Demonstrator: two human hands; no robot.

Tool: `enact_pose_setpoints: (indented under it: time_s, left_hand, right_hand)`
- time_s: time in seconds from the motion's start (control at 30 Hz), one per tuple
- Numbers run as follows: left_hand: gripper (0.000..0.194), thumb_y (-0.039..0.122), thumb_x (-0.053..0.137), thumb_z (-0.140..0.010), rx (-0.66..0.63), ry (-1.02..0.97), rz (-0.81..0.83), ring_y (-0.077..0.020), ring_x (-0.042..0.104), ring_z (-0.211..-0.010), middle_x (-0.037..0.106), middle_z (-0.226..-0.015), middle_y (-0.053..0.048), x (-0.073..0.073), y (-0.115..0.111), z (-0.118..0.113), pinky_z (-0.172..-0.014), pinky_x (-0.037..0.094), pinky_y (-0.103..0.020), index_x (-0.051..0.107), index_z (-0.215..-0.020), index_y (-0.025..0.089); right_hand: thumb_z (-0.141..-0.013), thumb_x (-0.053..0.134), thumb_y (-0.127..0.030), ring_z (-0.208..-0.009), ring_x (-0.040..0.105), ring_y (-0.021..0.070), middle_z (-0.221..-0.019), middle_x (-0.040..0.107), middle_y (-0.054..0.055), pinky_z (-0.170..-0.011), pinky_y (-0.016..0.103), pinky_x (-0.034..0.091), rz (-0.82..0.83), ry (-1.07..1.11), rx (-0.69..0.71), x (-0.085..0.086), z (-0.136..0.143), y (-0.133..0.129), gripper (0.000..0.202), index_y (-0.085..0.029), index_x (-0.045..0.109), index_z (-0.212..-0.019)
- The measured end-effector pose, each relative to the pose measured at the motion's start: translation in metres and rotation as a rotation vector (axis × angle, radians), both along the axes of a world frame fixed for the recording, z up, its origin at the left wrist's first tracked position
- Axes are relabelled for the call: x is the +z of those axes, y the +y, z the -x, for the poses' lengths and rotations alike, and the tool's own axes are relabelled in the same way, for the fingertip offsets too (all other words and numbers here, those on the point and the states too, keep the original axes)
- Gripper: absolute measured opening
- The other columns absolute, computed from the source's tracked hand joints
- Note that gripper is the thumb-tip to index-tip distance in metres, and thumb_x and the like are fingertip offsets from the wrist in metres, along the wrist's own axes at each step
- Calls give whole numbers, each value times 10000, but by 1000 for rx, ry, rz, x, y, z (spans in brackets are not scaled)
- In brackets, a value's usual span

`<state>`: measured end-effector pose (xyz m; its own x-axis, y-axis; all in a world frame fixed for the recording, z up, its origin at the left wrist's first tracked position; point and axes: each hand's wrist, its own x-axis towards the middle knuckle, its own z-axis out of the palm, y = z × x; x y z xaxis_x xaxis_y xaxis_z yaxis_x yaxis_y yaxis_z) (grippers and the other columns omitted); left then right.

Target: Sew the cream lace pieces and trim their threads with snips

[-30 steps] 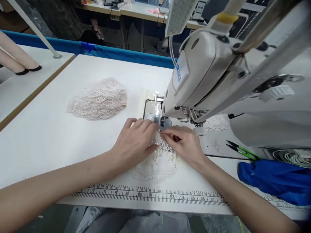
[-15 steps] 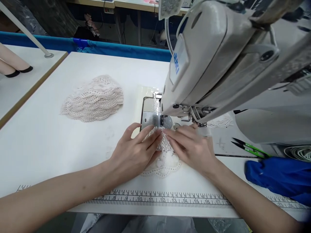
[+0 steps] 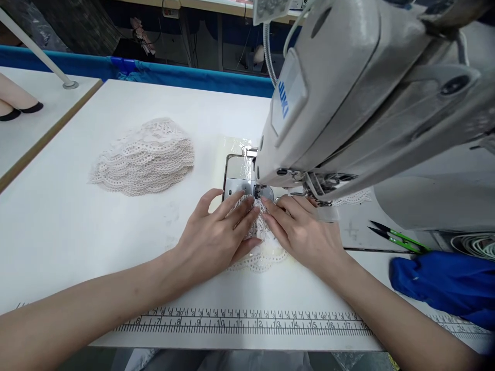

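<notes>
A pale lace piece [image 3: 257, 260] lies partly under the presser foot [image 3: 257, 191] of a white JUKI sewing machine [image 3: 320, 93]. My left hand [image 3: 216, 229] rests on the lace's left side, fingers spread, with the fingertips just in front of the foot. On the other side, my right hand [image 3: 305, 226] touches the lace, its thumb and forefinger near the foot and the other fingers bent beneath the machine head. The lace between the hands is gathered and partly covered by the fingers.
A stack of lace pieces [image 3: 145, 157] sits at the left. At the right are green-handled snips [image 3: 400, 238] and a blue cloth [image 3: 444, 286]. A printed ruler [image 3: 247, 322] runs along the front edge. More lace [image 3: 351, 197] lies behind the machine head.
The lace has moved slightly away from me, toward the presser foot. Both hands have stayed on it, and my left thumb has shifted right over it. The view has shifted a little.
</notes>
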<state>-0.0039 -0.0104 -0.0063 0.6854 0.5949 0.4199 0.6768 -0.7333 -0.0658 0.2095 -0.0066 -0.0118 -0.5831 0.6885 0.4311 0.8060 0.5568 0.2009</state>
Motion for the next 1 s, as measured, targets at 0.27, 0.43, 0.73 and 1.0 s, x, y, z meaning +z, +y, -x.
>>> enact_pose_setpoints:
  time_s: [0.27, 0.43, 0.73, 1.0]
  left_hand:
    - [365, 375, 463, -993, -5, -27, 7, -274, 580, -1222, 705, -1208, -104, -1, 2, -4, -997, 345, -472, 636, -1202, 130]
    - [363, 373, 453, -998, -2, -11, -2, -266, 582, -1217, 708, -1203, -102, -1, 0, -3, -1000, 339, -461, 637, -1204, 138]
    - [384, 390, 446, -999, 19, -22, 2, -256, 585, -1213, 699, -1224, -99, -2, 2, -4, -1002, 324, -466, 643, -1211, 136]
    - [397, 401, 416, -1009, 34, -23, 27, -245, 588, -1201, 686, -1250, -93, -3, 7, -4, -1002, 313, -477, 637, -1224, 152]
  right_hand:
    - [-961, 563, -310, -740, 573, 178, -909, 711, 51, -669, 331, 366, -52, -7, 4, 1, 1, 0, 253, -157, 682, -1125]
    - [-964, 559, -308, -787, 587, 189, -953, 715, 61, -678, 332, 371, -20, -8, 2, 0, 1, 0, 258, -170, 668, -1153]
    - [-986, 515, -334, -815, 604, 201, -857, 726, 62, -691, 328, 382, -34, -35, -68, -1, 1, 0, 289, -199, 692, -1172]
    - [-1002, 479, -342, -813, 605, 196, -897, 728, 66, -759, 343, 399, -14, -82, -133, -1, 2, 1, 304, -241, 669, -1217]
